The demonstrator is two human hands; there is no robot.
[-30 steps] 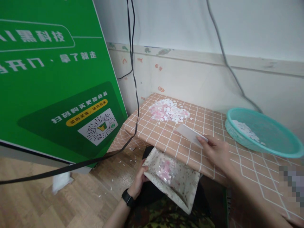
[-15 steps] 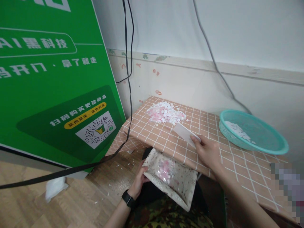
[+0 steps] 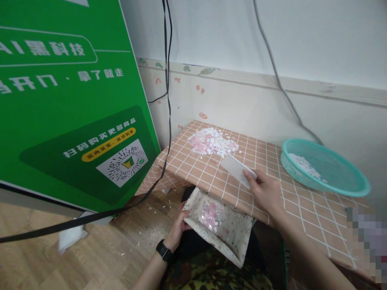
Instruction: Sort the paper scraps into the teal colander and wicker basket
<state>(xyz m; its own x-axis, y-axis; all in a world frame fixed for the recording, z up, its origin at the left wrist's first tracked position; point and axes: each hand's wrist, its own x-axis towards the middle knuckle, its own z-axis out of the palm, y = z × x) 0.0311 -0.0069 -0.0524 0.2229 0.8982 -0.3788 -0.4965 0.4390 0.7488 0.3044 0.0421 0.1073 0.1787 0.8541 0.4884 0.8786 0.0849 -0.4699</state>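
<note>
My left hand (image 3: 178,229) grips the left edge of a speckled, shallow tray (image 3: 231,243), held tilted in my lap below the table edge. Small pink and clear pieces (image 3: 211,216) lie inside the tray. My right hand (image 3: 266,189) holds a flat white rectangular card (image 3: 236,169) between thumb and fingers, low over the table. Beyond the card's far end, a heap of small white and pink pieces (image 3: 211,141) is spread on the checked tablecloth (image 3: 199,171).
A turquoise plastic basket (image 3: 341,173) with white pieces in it stands at the table's right. Black cables (image 3: 168,121) hang down between the table and a green cabinet (image 3: 75,133). A white plastic bag (image 3: 71,237) and scattered bits lie on the wooden floor.
The view has shifted slightly. Both hands keep their grips, and the card and tray stay in nearly the same places.
</note>
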